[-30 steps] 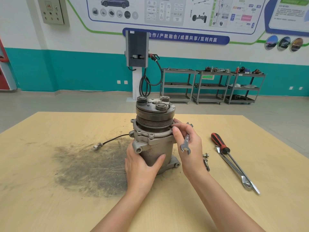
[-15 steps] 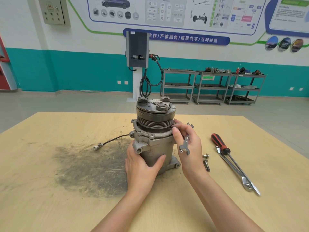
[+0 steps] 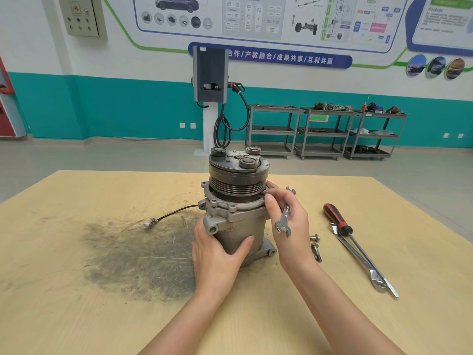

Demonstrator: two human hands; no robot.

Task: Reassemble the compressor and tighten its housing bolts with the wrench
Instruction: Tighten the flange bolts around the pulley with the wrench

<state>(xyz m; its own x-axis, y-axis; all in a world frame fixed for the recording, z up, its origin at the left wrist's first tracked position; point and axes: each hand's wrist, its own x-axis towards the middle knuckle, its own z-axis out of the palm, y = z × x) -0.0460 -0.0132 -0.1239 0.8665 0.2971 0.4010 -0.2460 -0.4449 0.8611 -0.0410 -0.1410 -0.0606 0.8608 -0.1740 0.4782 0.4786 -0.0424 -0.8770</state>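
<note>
Grey metal of the compressor stands upright on the bench, my left hand wrapped around its body, my right hand holding the wrench while its fingertips touch the flange. Loose bolts beside could roll if I bump them. Almost nothing changed since before.

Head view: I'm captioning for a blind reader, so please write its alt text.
A left hand grips an upright compressor on a table, while the right hand holds a wrench at its flange. Two bolts and a screwdriver lie to the right.
</note>
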